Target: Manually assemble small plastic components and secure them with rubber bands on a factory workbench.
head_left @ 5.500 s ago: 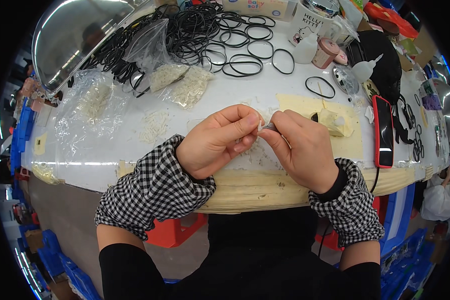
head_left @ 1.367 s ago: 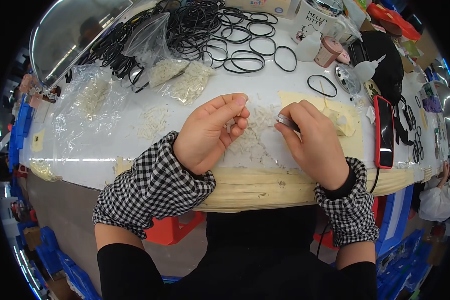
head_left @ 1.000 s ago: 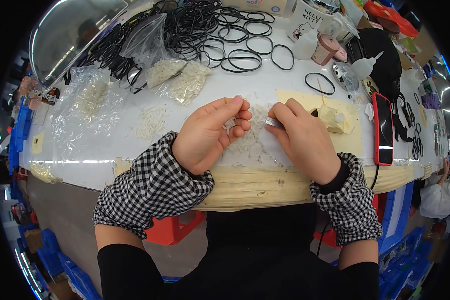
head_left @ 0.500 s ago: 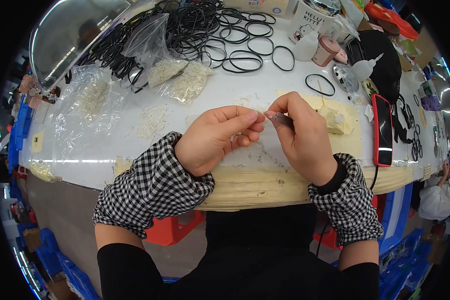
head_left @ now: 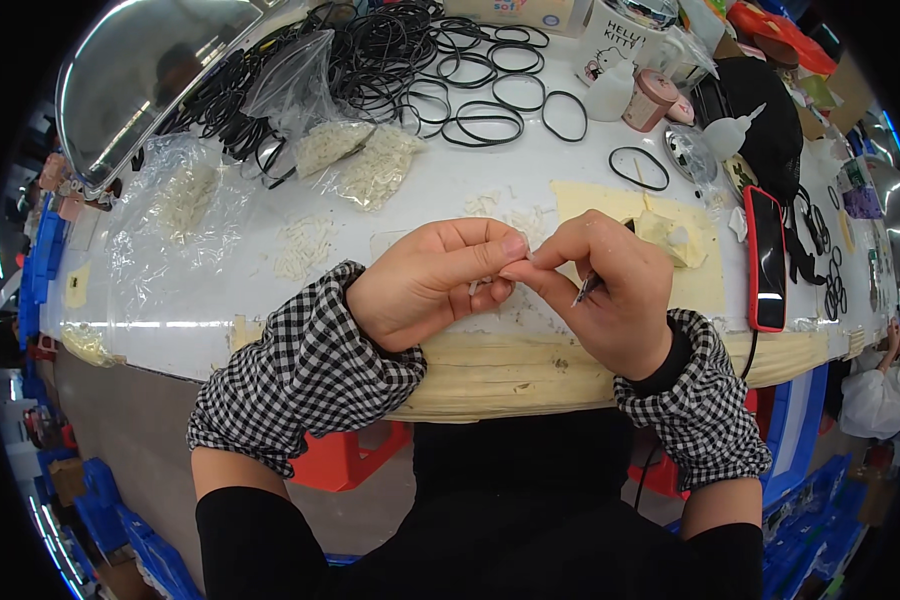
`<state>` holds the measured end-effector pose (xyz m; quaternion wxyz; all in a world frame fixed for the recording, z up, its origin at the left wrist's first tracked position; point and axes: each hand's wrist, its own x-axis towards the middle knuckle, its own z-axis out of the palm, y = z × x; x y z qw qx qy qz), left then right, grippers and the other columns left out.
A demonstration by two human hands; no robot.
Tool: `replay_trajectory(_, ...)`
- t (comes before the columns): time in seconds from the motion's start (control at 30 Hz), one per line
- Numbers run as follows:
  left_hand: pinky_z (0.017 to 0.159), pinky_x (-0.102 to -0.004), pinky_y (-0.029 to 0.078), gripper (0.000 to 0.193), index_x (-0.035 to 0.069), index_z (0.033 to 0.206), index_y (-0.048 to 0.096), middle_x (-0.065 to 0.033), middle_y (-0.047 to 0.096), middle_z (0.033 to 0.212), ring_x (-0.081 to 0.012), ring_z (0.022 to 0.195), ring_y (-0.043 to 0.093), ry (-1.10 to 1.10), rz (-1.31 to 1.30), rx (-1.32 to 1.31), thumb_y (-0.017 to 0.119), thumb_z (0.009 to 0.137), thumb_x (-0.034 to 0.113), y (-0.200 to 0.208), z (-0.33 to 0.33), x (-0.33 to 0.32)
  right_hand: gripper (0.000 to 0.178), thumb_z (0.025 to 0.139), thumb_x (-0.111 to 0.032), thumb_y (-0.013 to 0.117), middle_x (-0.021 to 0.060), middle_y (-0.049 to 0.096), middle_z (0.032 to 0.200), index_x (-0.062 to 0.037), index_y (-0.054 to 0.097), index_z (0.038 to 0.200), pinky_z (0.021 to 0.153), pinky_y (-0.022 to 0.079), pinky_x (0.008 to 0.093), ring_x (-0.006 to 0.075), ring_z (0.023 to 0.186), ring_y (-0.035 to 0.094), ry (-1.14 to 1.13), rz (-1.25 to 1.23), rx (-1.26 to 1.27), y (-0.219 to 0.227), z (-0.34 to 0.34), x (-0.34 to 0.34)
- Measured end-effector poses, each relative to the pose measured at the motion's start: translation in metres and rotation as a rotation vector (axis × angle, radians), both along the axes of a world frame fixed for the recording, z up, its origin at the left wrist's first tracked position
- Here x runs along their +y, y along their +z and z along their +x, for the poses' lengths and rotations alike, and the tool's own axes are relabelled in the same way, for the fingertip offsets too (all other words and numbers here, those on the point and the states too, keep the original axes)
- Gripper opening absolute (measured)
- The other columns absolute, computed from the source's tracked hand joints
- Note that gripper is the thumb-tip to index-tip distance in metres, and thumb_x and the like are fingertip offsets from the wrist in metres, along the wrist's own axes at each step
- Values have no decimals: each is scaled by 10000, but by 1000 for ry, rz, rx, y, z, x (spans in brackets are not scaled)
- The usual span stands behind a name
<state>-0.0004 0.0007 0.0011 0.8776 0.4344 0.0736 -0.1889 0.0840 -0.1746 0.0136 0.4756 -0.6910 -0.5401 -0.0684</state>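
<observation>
Over the near part of the table, my left hand [head_left: 425, 275] and my right hand [head_left: 615, 285] meet at the fingertips. Thumb and forefinger of my left hand are pinched together; a tiny pale piece seems to be between them, mostly hidden. A small white piece [head_left: 474, 287] shows by its curled lower fingers. My right hand pinches at the same spot with thumb and forefinger, while a small grey metal tool [head_left: 588, 287] is tucked against its fingers. Loose white tube-like pieces [head_left: 308, 245] lie left of the hands, and more white pieces [head_left: 525, 220] lie just beyond them.
Clear bags of white pieces [head_left: 380, 170] lie at the left, before a heap of black bands [head_left: 380, 50]. Right of my hands are a yellow sheet [head_left: 705, 285], a wrapped yellow block [head_left: 670, 240], a red-cased phone [head_left: 765, 260] and a white squeeze bottle [head_left: 730, 135].
The metal tool has gone from between my right thumb and forefinger back into the hand. Those right fingertips now pinch directly at my left fingertips.
</observation>
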Motion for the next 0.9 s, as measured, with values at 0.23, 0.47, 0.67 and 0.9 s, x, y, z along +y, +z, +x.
replay_trajectory(0.23,627,-180,388,206,58,917,569,39,514,796,-40,684,441,15,-68,-108,507,968,248,-7,-1,4,238,757,-180,740,63,550,686,-39,559,822,491,435,294,204,579,566,-18,-49,10,9,-1,5)
replay_trajectory(0.47,559,-164,306,237,42,955,518,27,490,808,-38,642,358,33,3,-174,471,978,273,-2,-3,1,293,847,-302,645,91,540,658,-37,528,800,508,427,338,257,593,562,-44,-235,92,1,1,1)
replay_trajectory(0.67,557,-156,305,208,49,971,520,31,492,804,-37,649,366,24,7,-203,485,974,254,-2,-2,1,291,854,-299,628,105,546,671,-40,514,786,534,430,363,290,624,565,-35,-268,36,-1,2,0)
replay_trajectory(0.9,563,-155,315,205,44,969,524,32,491,798,-37,649,374,24,19,-201,493,970,247,-1,-2,2,290,853,-302,626,101,540,669,-44,513,782,532,426,368,287,622,560,-37,-280,37,0,1,0)
